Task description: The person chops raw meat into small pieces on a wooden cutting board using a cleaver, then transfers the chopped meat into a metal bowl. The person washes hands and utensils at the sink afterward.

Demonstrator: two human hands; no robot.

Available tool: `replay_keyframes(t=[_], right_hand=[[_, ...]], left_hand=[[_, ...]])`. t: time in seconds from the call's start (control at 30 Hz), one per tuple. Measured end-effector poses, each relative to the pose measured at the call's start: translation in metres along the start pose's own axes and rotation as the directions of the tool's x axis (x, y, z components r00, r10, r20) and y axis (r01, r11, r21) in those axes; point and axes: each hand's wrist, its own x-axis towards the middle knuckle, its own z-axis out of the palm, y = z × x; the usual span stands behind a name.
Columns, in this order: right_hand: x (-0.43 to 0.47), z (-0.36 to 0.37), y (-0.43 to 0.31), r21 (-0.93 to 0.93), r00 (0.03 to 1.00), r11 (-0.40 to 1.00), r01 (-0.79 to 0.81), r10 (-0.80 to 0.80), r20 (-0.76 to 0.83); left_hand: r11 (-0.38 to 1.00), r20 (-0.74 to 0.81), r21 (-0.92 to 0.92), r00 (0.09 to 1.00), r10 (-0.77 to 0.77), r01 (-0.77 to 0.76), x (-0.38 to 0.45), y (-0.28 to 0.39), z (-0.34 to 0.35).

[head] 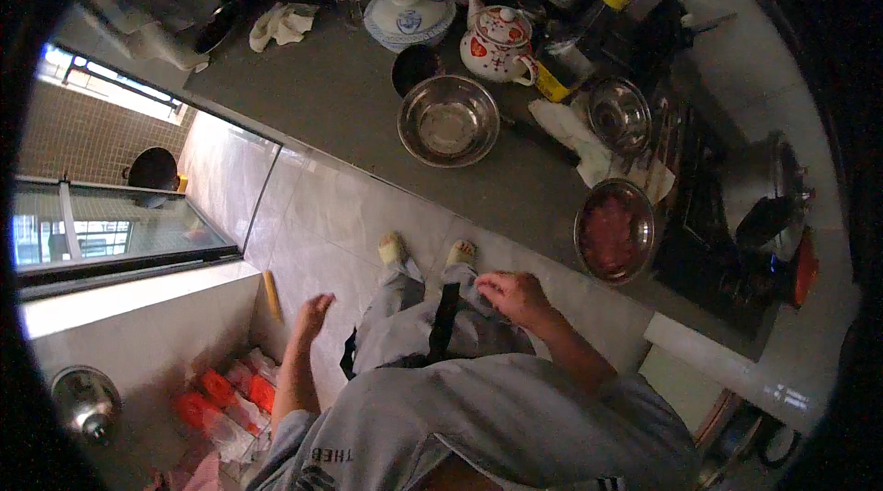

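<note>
My left hand [316, 314] hangs at my side over the tiled floor, fingers loosely curled, touching nothing. My right hand [512, 294] is in front of my body, fingers bent, with no object visible in it. Before me on the grey countertop [331, 91] stands a stainless steel bowl [448, 121], its inside showing no food. Behind it sits a small dark bowl [412, 67]. Nearer my right hand, by the counter's front edge, a metal bowl of raw meat [614, 231] stands. A glass bowl [619, 115] is beyond it, beside a crumpled white cloth [570, 132].
A lidded blue-and-white tureen [409, 15] and a patterned teapot [498, 43] stand at the back. Jars, bottles and a crumpled cloth [281, 26] are near the wall. A pot [766, 194] stands by the stove at right. Plastic bags [238, 394] lie on the floor at left.
</note>
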Motion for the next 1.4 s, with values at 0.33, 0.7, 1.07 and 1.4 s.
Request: replay_keyframes(t=[0.33, 0.7, 1.07, 1.4], right_hand=[[0.142, -0.075, -0.064, 0.180, 0.715, 0.981, -0.080, 0.182, -0.675], [0.178, -0.074, -0.076, 0.011, 0.702, 0.865, -0.501, 0.414, -0.580], [0.165, -0.047, -0.082, 0.219, 0.773, 0.932, -0.288, 0.361, -0.521], [0.186, -0.090, -0.031, -0.574, 0.808, 0.722, -0.386, -0.036, -0.588]], left_hand=[[0.853, -0.065, -0.030, 0.853, 0.518, -0.521, 0.063, 0.218, -0.075], [0.773, 0.182, -0.484, 0.817, 0.548, -0.410, 0.119, 0.340, -0.035], [0.798, 0.226, -0.558, 0.885, 0.407, -0.225, 0.117, 0.317, -0.055], [0.646, 0.052, -0.747, 0.955, 0.291, -0.157, 0.051, 0.272, -0.105]])
